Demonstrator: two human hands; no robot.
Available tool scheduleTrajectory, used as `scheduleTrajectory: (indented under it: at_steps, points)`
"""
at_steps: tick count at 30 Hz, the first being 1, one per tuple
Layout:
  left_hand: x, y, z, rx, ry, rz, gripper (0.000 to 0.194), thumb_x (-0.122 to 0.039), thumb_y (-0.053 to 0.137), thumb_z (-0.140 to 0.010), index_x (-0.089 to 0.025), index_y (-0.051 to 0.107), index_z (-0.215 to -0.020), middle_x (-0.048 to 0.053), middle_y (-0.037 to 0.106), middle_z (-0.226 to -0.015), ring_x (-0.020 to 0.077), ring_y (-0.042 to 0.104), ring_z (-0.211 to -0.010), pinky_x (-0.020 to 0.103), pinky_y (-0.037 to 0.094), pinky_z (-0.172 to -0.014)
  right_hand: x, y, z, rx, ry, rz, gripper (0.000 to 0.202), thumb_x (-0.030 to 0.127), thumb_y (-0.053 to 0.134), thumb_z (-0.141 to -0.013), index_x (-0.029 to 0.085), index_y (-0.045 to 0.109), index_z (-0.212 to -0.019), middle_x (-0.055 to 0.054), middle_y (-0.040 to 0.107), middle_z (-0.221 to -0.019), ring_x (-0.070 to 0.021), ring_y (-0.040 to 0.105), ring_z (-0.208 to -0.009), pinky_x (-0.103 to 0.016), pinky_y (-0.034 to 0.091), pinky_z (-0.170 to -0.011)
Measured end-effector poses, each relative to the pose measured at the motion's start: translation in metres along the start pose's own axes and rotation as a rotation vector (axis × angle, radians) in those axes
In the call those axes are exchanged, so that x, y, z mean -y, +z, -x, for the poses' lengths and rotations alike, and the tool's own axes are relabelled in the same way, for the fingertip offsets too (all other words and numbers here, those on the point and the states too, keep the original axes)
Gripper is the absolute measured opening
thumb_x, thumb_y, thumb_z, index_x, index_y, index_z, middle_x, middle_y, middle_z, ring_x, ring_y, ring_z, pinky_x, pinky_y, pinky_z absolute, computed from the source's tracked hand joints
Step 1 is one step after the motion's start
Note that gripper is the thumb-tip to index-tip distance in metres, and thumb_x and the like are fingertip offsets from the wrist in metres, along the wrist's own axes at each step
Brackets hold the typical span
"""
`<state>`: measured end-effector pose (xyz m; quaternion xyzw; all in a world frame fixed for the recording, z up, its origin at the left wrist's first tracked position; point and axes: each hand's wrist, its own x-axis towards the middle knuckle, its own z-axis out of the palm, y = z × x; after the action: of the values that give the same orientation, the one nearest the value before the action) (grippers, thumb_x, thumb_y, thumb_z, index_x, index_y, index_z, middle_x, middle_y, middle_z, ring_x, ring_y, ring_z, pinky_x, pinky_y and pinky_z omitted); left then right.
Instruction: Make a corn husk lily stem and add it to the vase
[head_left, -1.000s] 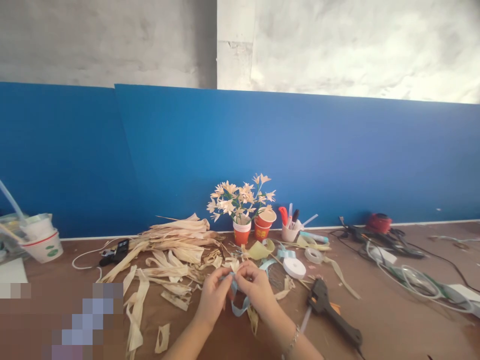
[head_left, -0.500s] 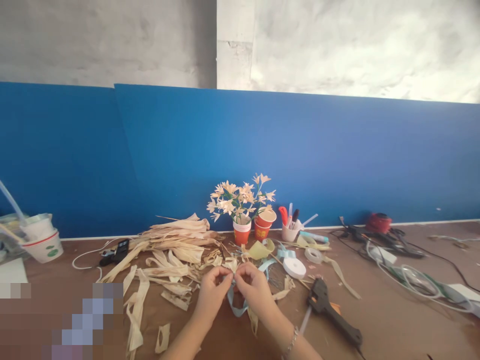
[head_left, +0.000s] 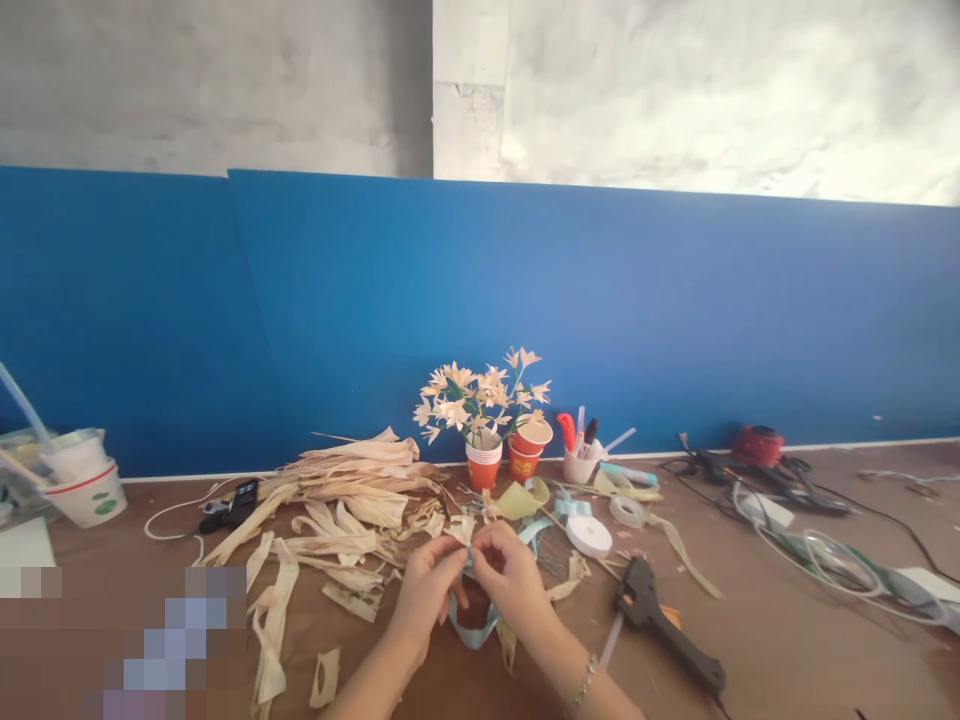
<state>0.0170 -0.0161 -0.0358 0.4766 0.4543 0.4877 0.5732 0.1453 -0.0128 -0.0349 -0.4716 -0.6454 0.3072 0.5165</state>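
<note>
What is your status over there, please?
Left hand and right hand pinching ribbon. Ribbon's loop below fingers. Husks at left; glue gun right, clear of both hands.

The loop of blue ribbon (head_left: 472,636) now hangs slightly lower and opens wider than in both earlier pictures, and less of it shows bunched at the fingertips than at first. The left hand's (head_left: 422,592) lower fingers, mostly hidden just before, show beneath its thumb, close beside the loop.
</note>
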Motion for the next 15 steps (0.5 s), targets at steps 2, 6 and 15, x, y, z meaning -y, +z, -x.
scheduleTrajectory:
  at_steps: [2,6,15]
  points:
    - [0.0010,0.0004,-0.0002,0.019,0.031,0.007,0.026,-0.039,0.061,-0.070,-0.013,0.061,-0.073,-0.004,0.052,-0.045,0.0069,0.042,-0.037,0.016,0.027,-0.036,-0.0005,0.0004,-0.0004,0.010,0.013,-0.015,0.015,0.024,0.055,-0.076,0.018,0.057,-0.062,-0.003,0.055,-0.073,-0.0165,0.053,-0.068,-0.026,0.040,-0.060]
    - [0.0042,-0.0012,-0.0039,-0.036,0.078,0.002,0.025,-0.037,0.061,-0.071,-0.013,0.058,-0.066,-0.003,0.053,-0.046,0.0067,0.042,-0.039,0.017,0.032,-0.041,-0.0043,0.0022,-0.0027,0.030,0.081,-0.114,0.021,0.032,0.058,-0.074,0.017,0.062,-0.060,-0.005,0.057,-0.075,-0.0176,0.055,-0.070,-0.027,0.042,-0.061]
    - [0.0068,-0.0041,-0.0078,-0.043,0.104,0.066,0.023,-0.036,0.061,-0.071,-0.014,0.057,-0.066,-0.003,0.054,-0.048,0.0086,0.045,-0.045,0.019,0.034,-0.044,-0.0056,-0.0015,-0.0043,0.192,0.464,-0.359,0.036,0.048,0.069,-0.060,0.014,0.059,-0.064,0.002,0.054,-0.048,-0.0059,0.038,-0.040,-0.019,0.022,-0.041]
